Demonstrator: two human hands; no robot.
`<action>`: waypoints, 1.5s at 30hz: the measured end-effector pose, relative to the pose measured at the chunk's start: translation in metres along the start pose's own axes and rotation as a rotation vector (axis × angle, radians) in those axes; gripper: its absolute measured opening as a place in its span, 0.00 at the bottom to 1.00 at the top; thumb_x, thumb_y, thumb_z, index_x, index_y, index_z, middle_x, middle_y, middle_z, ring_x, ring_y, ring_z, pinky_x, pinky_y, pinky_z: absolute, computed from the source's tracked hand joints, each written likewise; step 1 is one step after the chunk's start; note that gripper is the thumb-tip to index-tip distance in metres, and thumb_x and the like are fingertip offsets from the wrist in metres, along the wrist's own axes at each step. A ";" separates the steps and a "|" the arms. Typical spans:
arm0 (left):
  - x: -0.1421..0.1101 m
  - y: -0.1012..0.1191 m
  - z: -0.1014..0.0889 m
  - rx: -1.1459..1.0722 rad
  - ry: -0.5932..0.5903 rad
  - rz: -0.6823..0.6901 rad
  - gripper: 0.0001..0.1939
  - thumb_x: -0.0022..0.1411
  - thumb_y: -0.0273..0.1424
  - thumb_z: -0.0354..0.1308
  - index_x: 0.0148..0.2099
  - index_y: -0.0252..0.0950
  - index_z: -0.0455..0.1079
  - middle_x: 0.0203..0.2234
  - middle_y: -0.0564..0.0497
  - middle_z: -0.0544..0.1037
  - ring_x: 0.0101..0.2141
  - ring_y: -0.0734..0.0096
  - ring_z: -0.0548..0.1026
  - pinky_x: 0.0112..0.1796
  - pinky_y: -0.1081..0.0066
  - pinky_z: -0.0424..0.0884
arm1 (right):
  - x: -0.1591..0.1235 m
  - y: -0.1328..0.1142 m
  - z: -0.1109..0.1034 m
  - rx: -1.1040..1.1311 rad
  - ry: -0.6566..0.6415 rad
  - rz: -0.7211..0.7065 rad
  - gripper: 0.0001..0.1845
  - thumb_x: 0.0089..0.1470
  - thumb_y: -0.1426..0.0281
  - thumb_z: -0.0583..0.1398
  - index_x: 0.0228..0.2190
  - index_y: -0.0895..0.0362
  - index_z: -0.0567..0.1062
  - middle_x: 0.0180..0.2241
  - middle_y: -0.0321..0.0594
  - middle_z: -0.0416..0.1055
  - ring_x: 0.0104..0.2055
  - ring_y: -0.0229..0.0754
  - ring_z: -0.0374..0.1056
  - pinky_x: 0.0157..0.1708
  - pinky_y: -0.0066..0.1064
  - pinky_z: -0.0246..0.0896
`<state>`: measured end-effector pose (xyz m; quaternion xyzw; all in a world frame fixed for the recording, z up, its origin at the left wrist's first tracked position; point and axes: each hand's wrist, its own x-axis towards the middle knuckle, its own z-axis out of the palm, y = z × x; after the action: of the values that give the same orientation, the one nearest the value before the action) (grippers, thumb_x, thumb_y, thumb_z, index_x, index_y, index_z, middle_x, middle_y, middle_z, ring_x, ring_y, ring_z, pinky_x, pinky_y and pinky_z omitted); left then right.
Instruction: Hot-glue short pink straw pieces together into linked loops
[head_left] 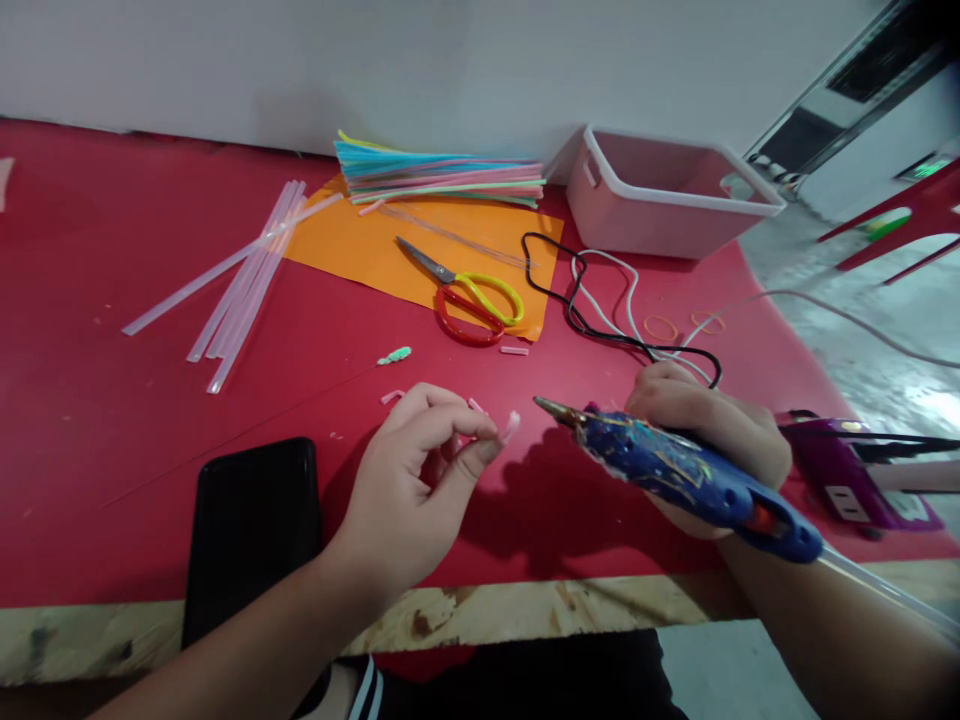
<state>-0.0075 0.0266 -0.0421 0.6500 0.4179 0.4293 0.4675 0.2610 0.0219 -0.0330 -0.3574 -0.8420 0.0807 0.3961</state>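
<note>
Between the thumb and forefinger of my left hand is a short pink pipe cleaner piece. My right hand is wrapped round a blue hot glue gun smeared with dried glue. Its metal nozzle points left toward the pink piece, with a gap between them. A clear glue stick sticks out of the gun's rear end. Other short pink bits lie on the table near my left hand, one of them below the scissors. A thin wire with a green fuzzy tip lies to the left.
Scissors rest on orange paper, with a pipe cleaner bundle behind. Glue sticks and a black phone lie left. A pink bin, cords, rubber bands and a purple power strip are right.
</note>
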 end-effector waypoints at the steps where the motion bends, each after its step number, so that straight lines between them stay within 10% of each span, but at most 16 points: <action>1: 0.000 0.000 0.000 0.016 0.003 -0.007 0.04 0.67 0.29 0.60 0.38 0.38 0.75 0.35 0.51 0.70 0.31 0.73 0.72 0.30 0.72 0.69 | 0.001 0.000 0.000 0.028 -0.006 -0.042 0.10 0.65 0.62 0.54 0.42 0.53 0.71 0.26 0.37 0.67 0.26 0.41 0.65 0.33 0.41 0.62; 45: 0.002 0.006 -0.002 -0.447 -0.135 -0.193 0.05 0.64 0.27 0.65 0.33 0.38 0.78 0.33 0.54 0.71 0.34 0.78 0.72 0.37 0.78 0.70 | 0.009 -0.003 -0.002 -0.024 -0.090 -0.075 0.06 0.66 0.70 0.55 0.40 0.54 0.73 0.25 0.35 0.69 0.26 0.39 0.68 0.34 0.39 0.64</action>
<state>-0.0082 0.0281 -0.0350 0.5149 0.3405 0.4199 0.6653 0.2566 0.0257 -0.0250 -0.3263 -0.8726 0.0720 0.3562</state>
